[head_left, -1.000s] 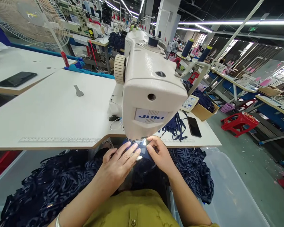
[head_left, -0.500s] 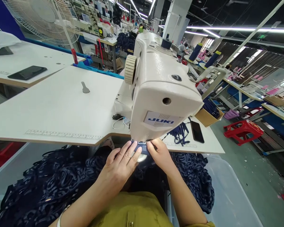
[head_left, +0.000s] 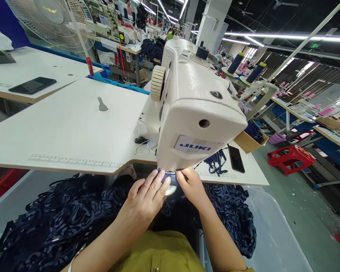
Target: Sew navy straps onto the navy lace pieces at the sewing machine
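The white JUKI sewing machine (head_left: 184,124) stands in front of me, its head over the work spot. A small piece of navy fabric (head_left: 171,178) lies under the head, by a pale round part (head_left: 170,190). My left hand (head_left: 147,194) lies over the fabric's left side, fingers stretched out and pressing down. My right hand (head_left: 192,187) is closed at the fabric's right edge, thumb and forefinger pinching it close to the needle area. The needle itself is hidden behind the machine head. Dark patterned cloth (head_left: 73,211) is heaped below the table edge.
On the white table (head_left: 68,124) lie a small grey metal piece (head_left: 102,104) and, at the right, a phone (head_left: 236,158) beside navy straps (head_left: 217,162). A clear plastic bin (head_left: 274,226) is at lower right. Further off stand a red stool (head_left: 291,158) and a fan (head_left: 49,19).
The view has shifted slightly, so the machine head appears a little further right. Both hands keep nearly the same place on the navy fabric.
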The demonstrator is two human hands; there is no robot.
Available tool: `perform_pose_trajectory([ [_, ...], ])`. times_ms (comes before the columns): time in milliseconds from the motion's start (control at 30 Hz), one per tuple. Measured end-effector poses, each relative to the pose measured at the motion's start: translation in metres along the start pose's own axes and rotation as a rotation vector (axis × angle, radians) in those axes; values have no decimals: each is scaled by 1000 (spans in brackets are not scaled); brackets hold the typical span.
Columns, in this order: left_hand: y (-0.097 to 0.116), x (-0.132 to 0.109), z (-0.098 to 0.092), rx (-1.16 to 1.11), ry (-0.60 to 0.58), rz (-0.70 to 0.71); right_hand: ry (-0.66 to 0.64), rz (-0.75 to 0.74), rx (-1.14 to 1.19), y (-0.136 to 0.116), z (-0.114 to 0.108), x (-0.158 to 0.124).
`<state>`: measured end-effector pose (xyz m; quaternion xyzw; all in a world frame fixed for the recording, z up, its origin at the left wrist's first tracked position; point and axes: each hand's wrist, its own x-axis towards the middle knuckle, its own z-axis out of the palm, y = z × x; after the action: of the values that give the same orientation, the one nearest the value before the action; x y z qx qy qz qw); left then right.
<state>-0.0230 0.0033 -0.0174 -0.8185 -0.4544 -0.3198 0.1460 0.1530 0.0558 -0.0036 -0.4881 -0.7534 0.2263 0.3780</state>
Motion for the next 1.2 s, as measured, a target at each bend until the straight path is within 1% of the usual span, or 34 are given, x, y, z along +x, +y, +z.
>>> perform_pose_trajectory([
  [233, 0, -1, 1, -33, 21, -36, -14, 15, 44, -1, 1, -1],
  [333, 1, -1, 0, -19, 24, -59, -5, 13, 79, -1, 3, -1],
  [433, 0, -1, -1, 6, 27, -53, 10, 23, 100, 1, 6, -3],
  [533, 0, -1, -1, 31, 14, -46, 16, 58, 133, 6, 10, -7],
  [700, -1, -2, 0, 23, 27, -34, 57, 154, 287, 23, 17, -17],
  [767, -1, -2, 0, 26, 14, -24, 30, 151, 290, 32, 17, -21],
  [933, 0, -1, 1, 29, 12, -11, -156, 91, 123, 58, 14, -32],
  [1000, 0, -1, 2, 26, 21, 0, -194, 136, 157, 67, 13, -38],
  [1033, 0, 0, 2, 25, 26, 2, -193, 178, 197, 71, 12, -41],
  [1133, 2, 2, 1, -4, 27, -21, -115, 333, 344, 77, 3, -48],
  [1200, 1, 3, -1, -52, 28, -26, -73, 405, 462, 72, -11, -51],
])
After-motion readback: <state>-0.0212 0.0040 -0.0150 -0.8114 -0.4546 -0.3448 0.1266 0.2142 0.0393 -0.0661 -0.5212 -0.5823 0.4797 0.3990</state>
